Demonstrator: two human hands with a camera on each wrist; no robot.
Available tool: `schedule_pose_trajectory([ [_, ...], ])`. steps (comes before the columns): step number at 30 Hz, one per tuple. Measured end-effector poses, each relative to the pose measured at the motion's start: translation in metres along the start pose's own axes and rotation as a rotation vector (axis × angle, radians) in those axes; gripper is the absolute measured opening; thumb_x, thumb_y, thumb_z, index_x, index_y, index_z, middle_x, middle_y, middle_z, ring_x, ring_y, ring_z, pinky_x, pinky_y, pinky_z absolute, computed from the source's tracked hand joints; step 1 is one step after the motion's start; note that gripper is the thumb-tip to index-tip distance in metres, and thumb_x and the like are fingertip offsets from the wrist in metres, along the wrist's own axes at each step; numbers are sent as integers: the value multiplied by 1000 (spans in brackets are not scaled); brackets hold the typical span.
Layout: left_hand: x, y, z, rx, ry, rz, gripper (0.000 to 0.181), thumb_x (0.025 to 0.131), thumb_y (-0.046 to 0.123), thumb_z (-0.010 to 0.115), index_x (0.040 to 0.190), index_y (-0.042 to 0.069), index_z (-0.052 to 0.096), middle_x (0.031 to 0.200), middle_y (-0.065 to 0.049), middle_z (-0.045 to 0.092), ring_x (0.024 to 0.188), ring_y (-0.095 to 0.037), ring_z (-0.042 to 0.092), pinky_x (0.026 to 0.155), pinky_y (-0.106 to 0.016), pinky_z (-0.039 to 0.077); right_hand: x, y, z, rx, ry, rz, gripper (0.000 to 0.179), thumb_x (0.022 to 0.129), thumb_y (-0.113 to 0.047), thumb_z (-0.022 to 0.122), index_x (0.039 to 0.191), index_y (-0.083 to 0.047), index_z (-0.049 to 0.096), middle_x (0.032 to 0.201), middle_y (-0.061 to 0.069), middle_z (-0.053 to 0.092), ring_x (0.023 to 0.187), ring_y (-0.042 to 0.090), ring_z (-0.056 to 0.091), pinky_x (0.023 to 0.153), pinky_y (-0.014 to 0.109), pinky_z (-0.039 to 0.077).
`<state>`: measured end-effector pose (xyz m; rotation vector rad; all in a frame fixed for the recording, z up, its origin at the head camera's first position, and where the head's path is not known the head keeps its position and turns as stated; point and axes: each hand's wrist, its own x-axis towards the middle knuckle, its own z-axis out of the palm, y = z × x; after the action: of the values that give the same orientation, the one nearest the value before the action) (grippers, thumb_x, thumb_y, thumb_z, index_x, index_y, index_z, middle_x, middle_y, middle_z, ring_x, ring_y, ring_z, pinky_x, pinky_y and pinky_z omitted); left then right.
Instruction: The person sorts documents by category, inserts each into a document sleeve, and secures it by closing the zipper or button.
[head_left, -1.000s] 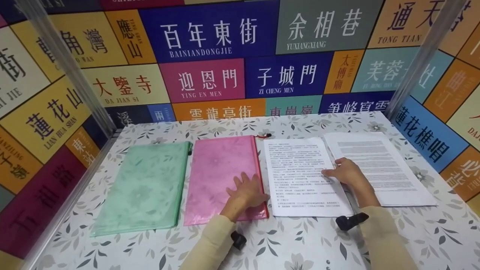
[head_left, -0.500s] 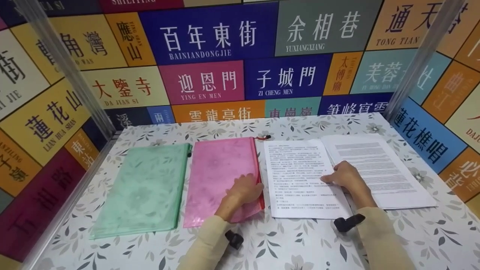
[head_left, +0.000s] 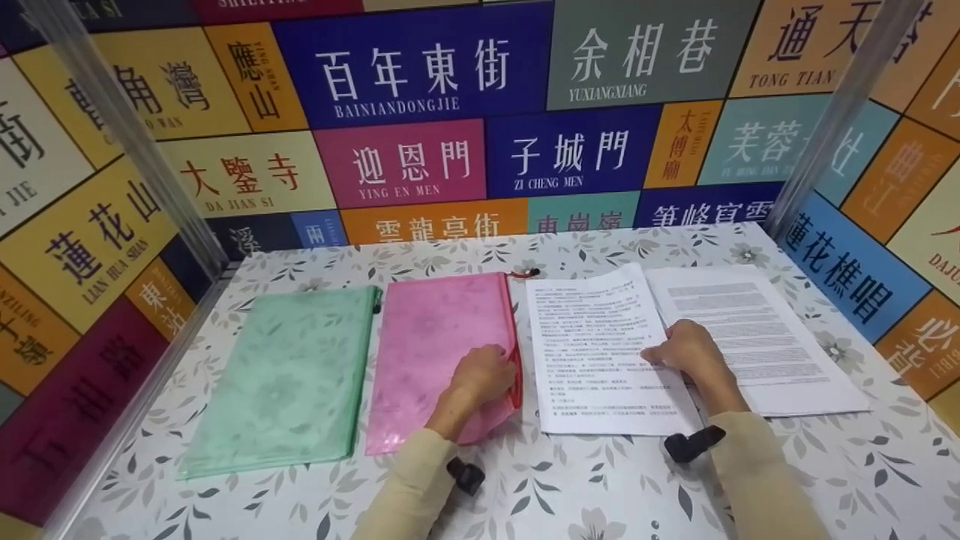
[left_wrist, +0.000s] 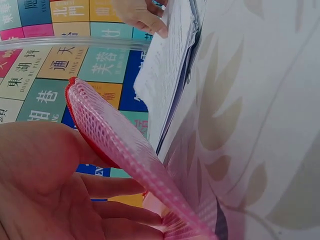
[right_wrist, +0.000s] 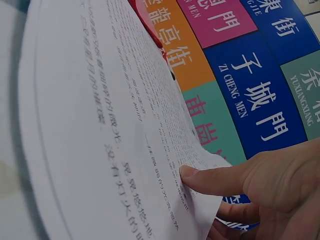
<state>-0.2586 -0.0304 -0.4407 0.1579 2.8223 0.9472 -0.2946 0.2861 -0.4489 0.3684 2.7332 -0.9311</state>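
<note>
My left hand (head_left: 484, 375) grips the right, red-zipped edge of a pink zipper pouch (head_left: 431, 322) lying left of centre. In the left wrist view that mesh edge (left_wrist: 131, 152) stands raised off the table, the thumb partly hidden behind it and the fingers beneath. Right of the pouch lies a stack of printed paper (head_left: 600, 352). On its right edge my right hand (head_left: 694, 360) pinches the sheets, thumb (right_wrist: 210, 180) on top and fingers underneath in the right wrist view. The stack's far right corner curls up a little.
A green zipper pouch (head_left: 281, 375) lies at the left. Another printed stack (head_left: 772, 337) rests at the right, against the first stack's edge. The flower-patterned table (head_left: 570, 480) ends at sign-printed walls (head_left: 412, 67) with clear corner strips (head_left: 832, 112).
My left hand's spread fingers have drawn together on the pink pouch's zipped edge, which is now lifted and bent. The right hand pinches the paper stack, whose far corner has risen.
</note>
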Motion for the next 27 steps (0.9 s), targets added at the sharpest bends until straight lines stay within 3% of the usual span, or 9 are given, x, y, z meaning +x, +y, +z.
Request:
schedule_pose_trajectory([
  [8, -2, -3, -8, -9, -14, -39, 37, 97, 21, 56, 127, 2, 67, 114, -14, 72, 86, -25, 62, 75, -33, 53, 0, -1, 2, -23, -5, -36, 53, 90, -17, 71, 124, 18, 50, 108, 28, 61, 86, 29, 61, 69, 31, 50],
  [13, 0, -3, -11, -68, -34, -62, 40, 97, 21, 58, 131, 1, 64, 112, -13, 71, 81, -22, 62, 62, -26, 47, -2, -5, 3, -45, 43, -41, 48, 87, -18, 74, 116, 17, 57, 99, 27, 65, 78, 27, 62, 61, 28, 48],
  [18, 0, -2, -11, -124, -45, -71, 42, 97, 17, 58, 135, 1, 60, 114, -13, 70, 79, -19, 61, 54, -22, 43, -6, -8, 5, -38, 59, -19, 49, 87, -18, 73, 118, 15, 54, 102, 27, 63, 81, 30, 61, 63, 31, 47],
  [27, -2, -1, -11, -211, -31, -50, 43, 94, 10, 57, 136, -1, 59, 112, -16, 71, 80, -19, 64, 56, -23, 49, -7, -10, 7, 73, 32, -14, 56, 87, -10, 69, 129, 17, 44, 109, 29, 61, 89, 31, 62, 70, 31, 49],
])
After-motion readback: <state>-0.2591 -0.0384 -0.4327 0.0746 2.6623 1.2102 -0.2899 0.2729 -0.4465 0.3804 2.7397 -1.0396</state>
